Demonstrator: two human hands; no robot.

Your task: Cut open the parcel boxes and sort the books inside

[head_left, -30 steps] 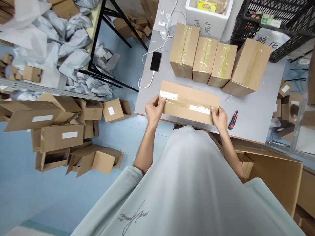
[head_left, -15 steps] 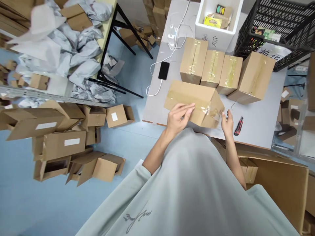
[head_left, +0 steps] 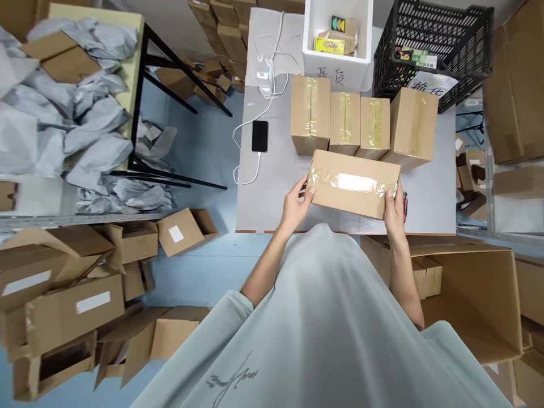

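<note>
Between my two hands is a taped cardboard box (head_left: 355, 198), with a white label under the clear tape on the side facing me. My left hand (head_left: 295, 204) grips its left end, thumb on the near face. At the right end, my right hand (head_left: 394, 212) holds on with the thumb in front. A red and black box cutter (head_left: 405, 207) lies on the table, partly hidden behind my right hand. Just behind the held box stand several taped boxes in a row, among them a tall one (head_left: 310, 113) at the left and a larger one (head_left: 414, 127) at the right.
On the grey table (head_left: 272, 209) lie a phone (head_left: 260, 136) on a white cable and a power strip (head_left: 264, 76). A white foam bin (head_left: 340, 68) and a black crate (head_left: 429, 51) stand at the back. A large open carton (head_left: 471, 300) is below right; empty boxes (head_left: 76, 306) pile up left.
The box has turned so a face with a white label now shows. My left hand has moved from its top to its left end, and my right hand has closed on the right end.
</note>
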